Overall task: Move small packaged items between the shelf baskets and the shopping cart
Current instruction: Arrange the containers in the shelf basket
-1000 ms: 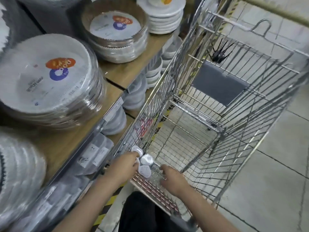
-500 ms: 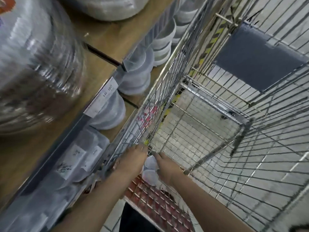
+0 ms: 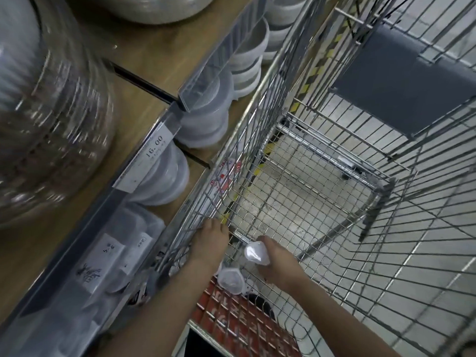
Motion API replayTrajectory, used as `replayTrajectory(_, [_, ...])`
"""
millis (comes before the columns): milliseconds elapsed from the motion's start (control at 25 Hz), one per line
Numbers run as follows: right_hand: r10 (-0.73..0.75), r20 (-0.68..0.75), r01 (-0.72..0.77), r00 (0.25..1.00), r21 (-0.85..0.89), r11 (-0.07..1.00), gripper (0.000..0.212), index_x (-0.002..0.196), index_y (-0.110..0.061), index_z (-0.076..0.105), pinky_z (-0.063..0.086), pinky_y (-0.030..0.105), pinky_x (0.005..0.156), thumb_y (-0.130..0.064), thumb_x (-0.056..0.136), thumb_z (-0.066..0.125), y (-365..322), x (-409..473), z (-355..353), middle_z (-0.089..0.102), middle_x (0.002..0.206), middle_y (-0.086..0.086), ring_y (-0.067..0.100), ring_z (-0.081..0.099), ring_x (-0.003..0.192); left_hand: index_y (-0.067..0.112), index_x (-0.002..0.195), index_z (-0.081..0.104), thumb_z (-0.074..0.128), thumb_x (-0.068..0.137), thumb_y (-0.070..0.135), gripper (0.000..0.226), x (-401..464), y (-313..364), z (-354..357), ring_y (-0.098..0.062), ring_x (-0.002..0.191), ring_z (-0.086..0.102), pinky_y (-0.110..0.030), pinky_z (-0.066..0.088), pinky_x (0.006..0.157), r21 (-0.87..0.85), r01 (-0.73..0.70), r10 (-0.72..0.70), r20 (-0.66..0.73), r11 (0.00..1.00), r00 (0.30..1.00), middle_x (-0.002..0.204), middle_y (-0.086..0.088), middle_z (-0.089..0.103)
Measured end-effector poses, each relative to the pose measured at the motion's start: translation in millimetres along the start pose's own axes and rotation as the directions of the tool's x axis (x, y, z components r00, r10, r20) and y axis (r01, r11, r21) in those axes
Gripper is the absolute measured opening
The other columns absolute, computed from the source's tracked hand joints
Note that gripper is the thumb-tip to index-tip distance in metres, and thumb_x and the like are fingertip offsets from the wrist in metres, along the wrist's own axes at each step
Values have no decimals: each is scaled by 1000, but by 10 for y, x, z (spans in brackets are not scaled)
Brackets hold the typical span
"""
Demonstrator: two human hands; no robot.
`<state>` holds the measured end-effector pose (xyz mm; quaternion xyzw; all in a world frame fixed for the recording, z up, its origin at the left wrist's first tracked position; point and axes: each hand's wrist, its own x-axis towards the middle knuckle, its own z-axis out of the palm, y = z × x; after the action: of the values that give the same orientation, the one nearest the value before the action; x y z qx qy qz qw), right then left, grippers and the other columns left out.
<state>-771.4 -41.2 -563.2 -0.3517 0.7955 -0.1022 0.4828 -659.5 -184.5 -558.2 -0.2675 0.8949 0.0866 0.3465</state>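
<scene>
- Chrome-wire shopping cart (image 3: 334,191) stands just beside a wooden shelf (image 3: 144,81) stacked with clear lidded containers (image 3: 164,176).
- Both hands reach into the cart's near end.
- Right hand (image 3: 277,258) grips a small white packaged item (image 3: 255,253), held above the cart floor.
- Left hand (image 3: 210,244) points fingers down at the cart's left wall; whether it grips anything cannot be told.
- Second small packet (image 3: 230,280) sits just below, between the wrists.

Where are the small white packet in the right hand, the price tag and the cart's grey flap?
small white packet (image 3: 255,253), head view, its face.
price tag (image 3: 152,153), head view, by the digits.
grey flap (image 3: 401,81), head view, its middle.
</scene>
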Motion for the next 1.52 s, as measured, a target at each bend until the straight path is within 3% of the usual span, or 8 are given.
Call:
replayTrajectory(280, [59,-69,-50,996,120,991,59,128,-28,42,55,39,80,-18,78,71,111,-123,-147,59,121,-2,20,60,97,9,134,42,57,91,22,47,104,94,49,-29,128,35,-33,45,94,6,46,-46,-13,999,999,137,-13,43])
replayTrajectory(480, [94,-105,-70,990,212,975,56,126,-27,44,55,30,66,-12,79,69,93,-294,-357,56,106,-5,15,58,87,11,130,43,57,88,41,54,-23,109,-193,-25,120,38,-32,41,93,-194,-50,24,-136,980,990,128,-11,49])
replayTrajectory(640, [56,-170,-10,984,259,966,50,119,-33,43,55,36,72,-26,76,70,8,-614,-590,61,109,-3,17,60,90,13,127,45,60,82,47,58,-326,122,-548,-21,115,40,-30,41,89,-384,-75,-36,-273,920,961,122,-6,52])
replayTrajectory(800, [33,-229,53,973,357,933,56,122,-30,47,57,30,70,-32,71,71,-178,-1080,-848,62,107,-7,9,62,89,20,130,44,69,75,52,68,-805,176,-938,-16,109,48,-29,47,86,-607,-103,-141,-342,788,929,120,1,55])
replayTrajectory(1000, [-51,-299,196,953,482,854,46,120,-30,47,50,14,62,-11,83,65,-583,-1730,-1234,60,103,-16,-6,63,80,20,114,53,74,75,40,48,-1585,239,-1531,-13,95,50,-26,39,72,-742,-178,-299,-461,647,835,106,1,58])
replayTrajectory(1200, [-174,-388,363,905,493,791,45,130,-28,48,55,21,70,-12,89,59,-1006,-2209,-1435,63,107,-11,3,65,88,28,95,64,74,76,36,23,-2476,153,-1847,-14,89,60,-35,50,76,-849,-299,-484,-501,436,717,92,7,66])
replayTrajectory(1360, [-339,-385,500,858,478,722,41,129,-29,49,54,25,72,-17,91,57,-1481,-2504,-1416,63,110,-10,6,64,90,31,86,67,72,81,27,8,-3237,75,-1901,1,82,62,-13,47,71,-859,-450,-611,-496,243,616,84,17,70])
replayTrajectory(1520, [-510,-304,592,805,470,654,28,118,-29,54,51,22,69,-17,93,56,-1966,-2856,-1204,63,106,-9,7,63,90,29,85,66,69,82,27,4,-4017,-29,-1685,3,73,62,-17,48,70,-864,-498,-747,-382,80,544,80,19,69])
